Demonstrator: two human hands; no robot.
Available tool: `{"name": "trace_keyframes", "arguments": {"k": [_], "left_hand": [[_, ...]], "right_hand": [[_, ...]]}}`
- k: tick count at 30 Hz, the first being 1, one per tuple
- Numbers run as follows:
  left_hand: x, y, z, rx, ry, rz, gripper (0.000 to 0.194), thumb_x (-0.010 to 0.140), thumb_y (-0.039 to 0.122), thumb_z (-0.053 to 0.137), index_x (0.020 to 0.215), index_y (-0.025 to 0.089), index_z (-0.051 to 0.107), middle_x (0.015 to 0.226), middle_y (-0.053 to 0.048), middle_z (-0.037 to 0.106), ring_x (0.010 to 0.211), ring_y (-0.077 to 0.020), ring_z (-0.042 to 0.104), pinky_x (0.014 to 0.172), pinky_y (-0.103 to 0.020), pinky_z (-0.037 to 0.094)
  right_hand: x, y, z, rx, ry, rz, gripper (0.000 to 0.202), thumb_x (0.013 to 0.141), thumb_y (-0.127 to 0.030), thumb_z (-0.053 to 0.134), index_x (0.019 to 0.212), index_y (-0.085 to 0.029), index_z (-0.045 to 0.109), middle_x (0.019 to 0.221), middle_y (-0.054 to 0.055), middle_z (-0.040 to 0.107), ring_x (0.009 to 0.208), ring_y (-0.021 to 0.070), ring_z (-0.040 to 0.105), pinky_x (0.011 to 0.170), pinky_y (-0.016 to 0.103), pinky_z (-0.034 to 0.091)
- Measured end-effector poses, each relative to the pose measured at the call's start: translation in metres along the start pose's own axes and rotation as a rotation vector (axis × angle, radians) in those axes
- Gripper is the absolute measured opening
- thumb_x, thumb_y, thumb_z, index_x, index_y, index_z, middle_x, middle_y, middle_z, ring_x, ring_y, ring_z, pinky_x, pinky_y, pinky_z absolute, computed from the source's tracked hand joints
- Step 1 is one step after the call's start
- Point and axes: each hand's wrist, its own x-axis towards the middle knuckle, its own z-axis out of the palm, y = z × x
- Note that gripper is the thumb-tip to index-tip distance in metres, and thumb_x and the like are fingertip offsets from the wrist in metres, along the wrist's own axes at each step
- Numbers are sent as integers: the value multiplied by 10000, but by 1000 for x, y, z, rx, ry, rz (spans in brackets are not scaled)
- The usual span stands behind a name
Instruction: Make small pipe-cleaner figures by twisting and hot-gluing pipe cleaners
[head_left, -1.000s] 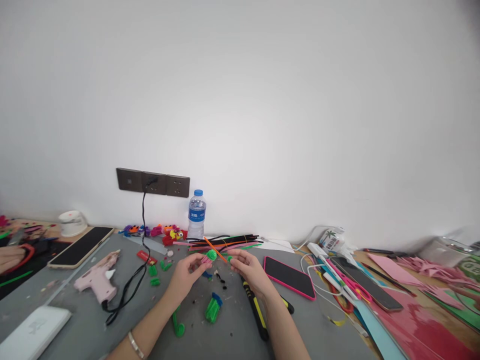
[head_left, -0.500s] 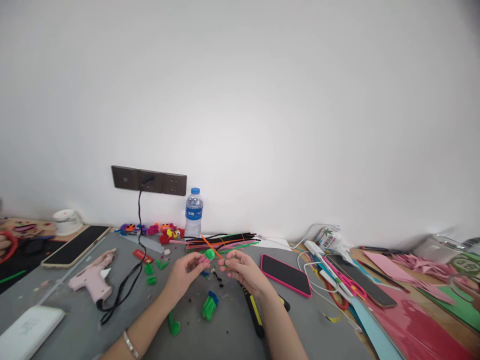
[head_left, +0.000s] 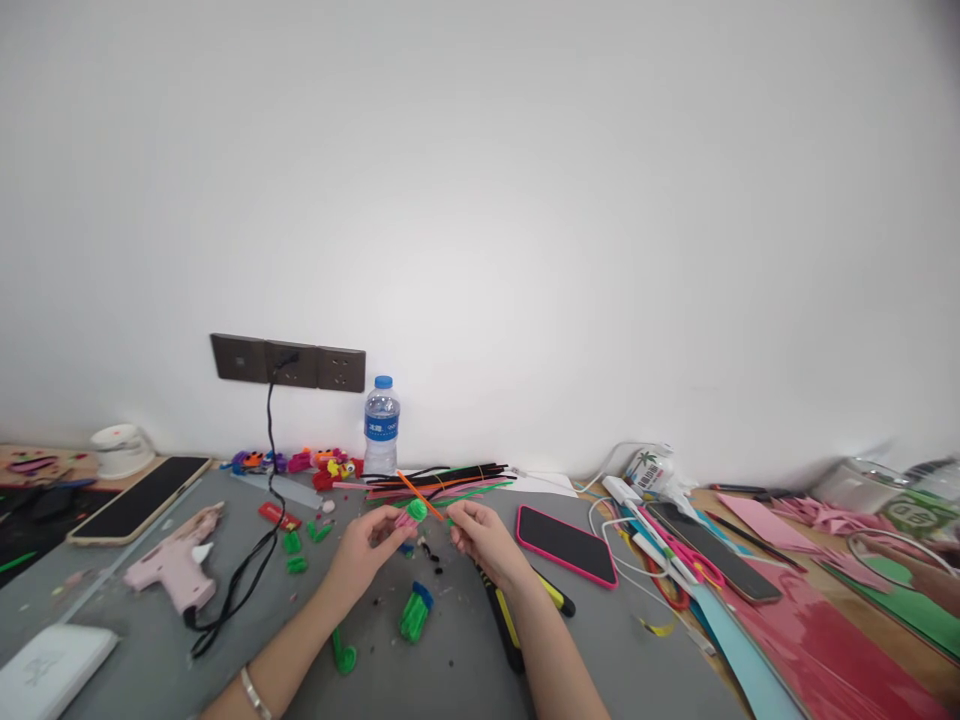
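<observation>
Between the fingers of my left hand (head_left: 369, 548) is a small pink and green piece (head_left: 415, 512). My right hand (head_left: 484, 541) is just to its right, its thumb and fingers pinched together at the lower end of an orange stem (head_left: 420, 495); what exactly they grip is too small to make out. A green and blue bundle (head_left: 415, 612) lies on the grey mat (head_left: 405, 685) below my hands. A green curled piece (head_left: 344, 655) is near my left forearm. Behind my hands lies a pile of coloured stems (head_left: 480, 476).
A pink glue gun (head_left: 176, 565) with a black cord and a white box (head_left: 56, 670) are at left. A water bottle (head_left: 382, 430) stands by the wall. Pliers (head_left: 504, 625) and a pink-cased phone (head_left: 566, 545) are at right. Another person's hand (head_left: 926, 580) is at far right.
The view has shifted slightly, moving the scene left. My right hand's fingers have drawn closer together beside the orange stem. My left hand still holds the pink and green piece.
</observation>
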Motion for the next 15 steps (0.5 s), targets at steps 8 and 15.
{"name": "trace_keyframes", "arguments": {"k": [8,15], "left_hand": [[-1,6,0,43,14,19,339,781,503,610,840,179,693,755,-65,740,679,-216,635,612,-281,472],[-2,7,0,50,8,25,323,789,490,607,832,181,689,742,-54,725,680,-214,635,621,-280,469]], "right_hand": [[-3,-3,1,81,-12,-10,420,530,-395,867,810,-157,662,724,24,696,661,132,649,660,243,488],[-1,1,-1,85,9,-16,419,529,-374,872,817,-160,654,737,44,725,727,180,700,680,262,513]]}}
